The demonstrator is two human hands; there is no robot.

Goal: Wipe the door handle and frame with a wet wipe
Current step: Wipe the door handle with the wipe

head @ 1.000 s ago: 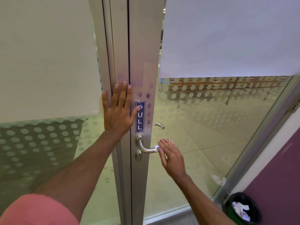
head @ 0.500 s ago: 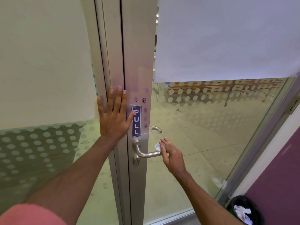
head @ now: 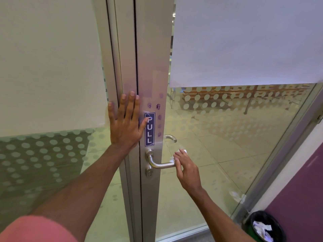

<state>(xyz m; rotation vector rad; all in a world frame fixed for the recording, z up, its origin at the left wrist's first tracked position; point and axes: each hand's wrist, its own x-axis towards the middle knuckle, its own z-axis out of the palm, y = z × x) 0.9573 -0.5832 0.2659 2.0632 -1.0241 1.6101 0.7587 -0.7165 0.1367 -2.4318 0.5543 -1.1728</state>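
A silver lever door handle (head: 158,164) sticks out of the aluminium door frame (head: 153,58), just below a blue PULL sticker (head: 149,129). My right hand (head: 187,169) holds a small white wet wipe (head: 180,153) against the free end of the handle, hiding that end. My left hand (head: 126,122) lies flat, fingers spread, on the frame's left side beside the sticker. Purple smudges (head: 158,106) mark the frame above and right of the sticker.
A second lever handle (head: 172,137) shows through the glass behind the frame. Glass panels with frosted dots flank the door. A black waste bin (head: 264,227) with crumpled white wipes stands at the lower right by a purple wall (head: 300,193).
My right hand has slid along the handle with the wipe, shifting slightly right toward its end. The left hand stays pressed on the frame; the view has shifted a little.
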